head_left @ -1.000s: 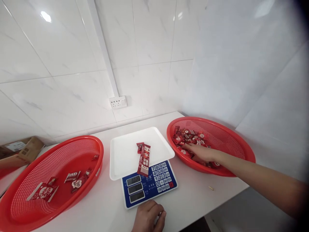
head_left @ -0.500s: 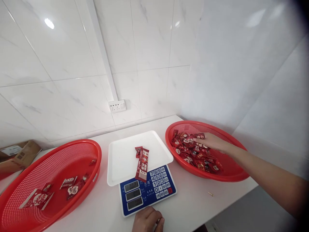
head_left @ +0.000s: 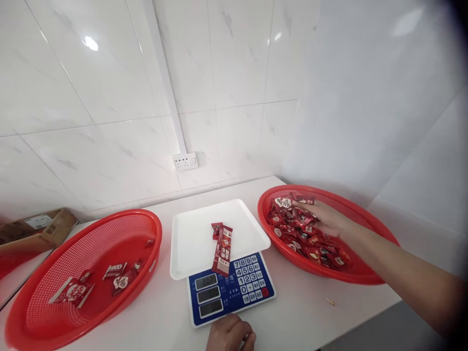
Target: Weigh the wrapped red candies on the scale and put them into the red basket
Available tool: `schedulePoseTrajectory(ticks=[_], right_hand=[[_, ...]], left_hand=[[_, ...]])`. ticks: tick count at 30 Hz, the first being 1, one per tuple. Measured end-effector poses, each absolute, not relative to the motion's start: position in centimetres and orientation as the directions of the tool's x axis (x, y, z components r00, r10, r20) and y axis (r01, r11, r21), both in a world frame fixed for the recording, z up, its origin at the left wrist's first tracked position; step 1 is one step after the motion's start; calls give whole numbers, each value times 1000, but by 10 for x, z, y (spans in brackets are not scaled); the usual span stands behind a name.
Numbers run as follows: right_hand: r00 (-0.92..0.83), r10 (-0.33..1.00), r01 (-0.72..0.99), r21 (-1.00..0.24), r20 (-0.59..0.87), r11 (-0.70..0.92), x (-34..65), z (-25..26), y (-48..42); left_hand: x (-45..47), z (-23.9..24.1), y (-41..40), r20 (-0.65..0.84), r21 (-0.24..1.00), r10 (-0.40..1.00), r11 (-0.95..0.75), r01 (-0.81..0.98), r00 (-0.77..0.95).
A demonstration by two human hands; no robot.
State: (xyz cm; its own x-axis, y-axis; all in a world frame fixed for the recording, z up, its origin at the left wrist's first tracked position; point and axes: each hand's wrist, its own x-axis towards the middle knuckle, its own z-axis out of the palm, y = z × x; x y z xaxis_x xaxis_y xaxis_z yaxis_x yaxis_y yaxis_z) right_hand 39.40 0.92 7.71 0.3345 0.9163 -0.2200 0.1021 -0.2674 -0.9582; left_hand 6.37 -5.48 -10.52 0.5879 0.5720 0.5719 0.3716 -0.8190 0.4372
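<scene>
My right hand (head_left: 327,217) reaches into the right red basket (head_left: 380,236), fingertips on a small red snack packet (head_left: 283,203) with a white label. Beneath and around the fingers lie many more red packets (head_left: 292,233). My left hand (head_left: 231,332) rests curled at the front edge of the blue and white scale (head_left: 234,297), with nothing visible in it. On the scale's white tray (head_left: 195,243) lie a long red snack bar (head_left: 224,251) and a smaller red packet (head_left: 216,230), partly under the bar.
At the left stands another red basket (head_left: 120,219) with several packets inside. Behind it is a cardboard box (head_left: 54,229). A small gold-coloured strip (head_left: 330,302) lies on the white table (head_left: 292,317). A socket (head_left: 185,161) sits on the tiled wall.
The whole view has shifted, so things appear farther right. My right hand has moved among the packets, and a white-labelled packet now shows at its fingertips. My left hand stays by the scale.
</scene>
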Motion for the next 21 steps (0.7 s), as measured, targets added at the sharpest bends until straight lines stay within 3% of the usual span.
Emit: schedulePoseTrajectory(ticks=[6,11,21], right_hand=[[74,976,-10,-979,-205,-205,324,95,23],[-159,972,139,-978,-175,-154,274,84,52],[-108,985,266,-959,-136,-103,267,69,75]], left_hand=[[60,-94,-55,536,482,564,-815,321,628],[59,-82,-59,527,506,609,-785,358,592],[58,-80,-62,503,542,640,-757,364,581]])
